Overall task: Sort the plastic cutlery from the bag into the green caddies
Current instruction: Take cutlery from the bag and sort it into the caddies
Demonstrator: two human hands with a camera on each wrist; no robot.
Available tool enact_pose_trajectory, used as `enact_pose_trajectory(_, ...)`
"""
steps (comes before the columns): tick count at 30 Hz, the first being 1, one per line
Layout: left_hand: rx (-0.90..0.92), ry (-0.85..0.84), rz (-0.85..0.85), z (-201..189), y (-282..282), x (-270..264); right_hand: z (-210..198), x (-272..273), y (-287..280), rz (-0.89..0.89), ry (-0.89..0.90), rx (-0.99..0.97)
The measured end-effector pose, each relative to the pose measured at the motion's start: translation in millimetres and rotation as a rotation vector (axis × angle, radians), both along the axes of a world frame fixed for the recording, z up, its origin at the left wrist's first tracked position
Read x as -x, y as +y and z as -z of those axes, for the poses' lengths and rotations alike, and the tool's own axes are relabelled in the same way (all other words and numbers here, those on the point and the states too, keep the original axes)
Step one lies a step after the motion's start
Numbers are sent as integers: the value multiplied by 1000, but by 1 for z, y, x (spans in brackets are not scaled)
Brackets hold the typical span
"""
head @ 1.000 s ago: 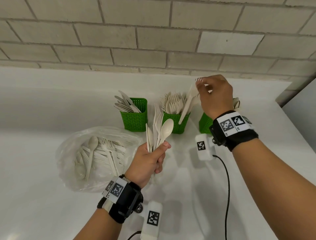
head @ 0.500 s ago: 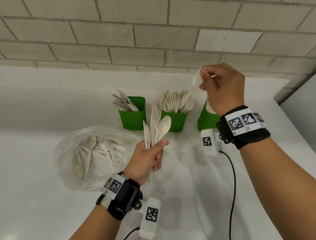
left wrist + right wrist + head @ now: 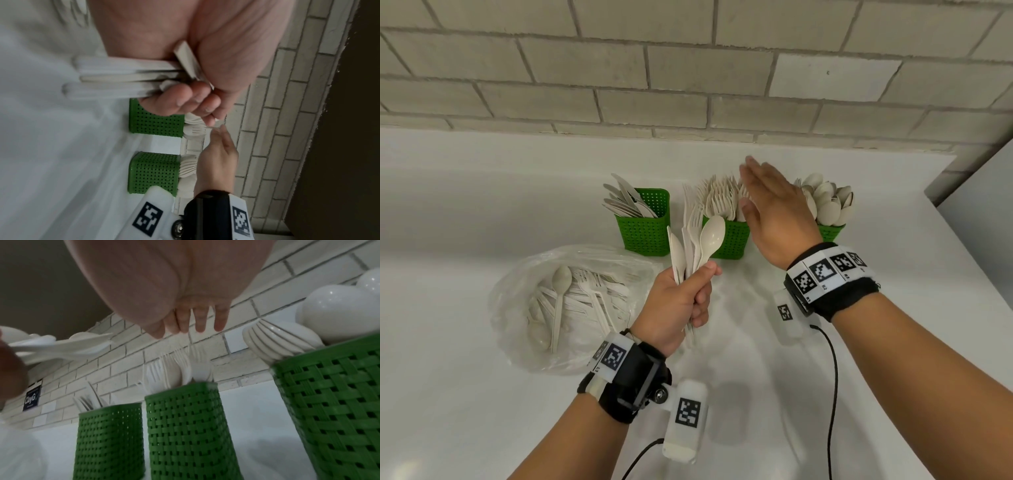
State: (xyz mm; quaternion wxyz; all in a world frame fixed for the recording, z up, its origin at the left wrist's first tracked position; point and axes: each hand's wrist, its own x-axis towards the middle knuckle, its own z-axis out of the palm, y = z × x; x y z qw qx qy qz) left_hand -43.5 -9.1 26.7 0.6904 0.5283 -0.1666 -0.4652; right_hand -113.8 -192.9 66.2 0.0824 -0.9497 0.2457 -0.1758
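Observation:
My left hand (image 3: 681,301) grips an upright bunch of cream plastic cutlery (image 3: 697,246): a spoon, forks and a knife. In the left wrist view their handles (image 3: 123,81) stick out past my curled fingers. My right hand (image 3: 770,209) is flat with straight fingers and holds nothing, hovering over the fork caddy (image 3: 732,240). Its fingertips (image 3: 189,324) show above the forks (image 3: 179,368). The knife caddy (image 3: 643,226) stands to the left, the spoon caddy (image 3: 830,231) to the right. The clear bag (image 3: 565,305) of cutlery lies at the left.
All sits on a white counter (image 3: 482,394) against a grey brick wall (image 3: 688,75). The counter ends at the right near a grey panel (image 3: 983,205). Wrist camera cables (image 3: 834,394) hang over the counter.
My right hand held a spoon above the right caddy; now it is empty, flat and has moved left over the forks. The spoon caddy is uncovered. My left hand keeps its bunch.

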Motion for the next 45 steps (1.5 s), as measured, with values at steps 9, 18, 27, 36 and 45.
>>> enact_pose_trajectory(9, 73, 17, 35, -8, 0, 2, -28, 4, 25, -37, -380, -406)
enact_pose_trajectory(18, 94, -65, 183, -3, 4, 8, -40, 7, 35, -61, -246, -820)
enact_pose_trajectory(27, 28, -183, 209, 0, 11, 11, -50, 17, 23, -41, -412, -898)
enact_pose_trajectory(36, -93, -808, 115, 18, 5, 14, -58, 11, 30, 27, -287, -799)
enact_pose_trajectory(45, -144, -649, 89, 24, 9, 9, -83, 20, 9, 86, -446, -587)
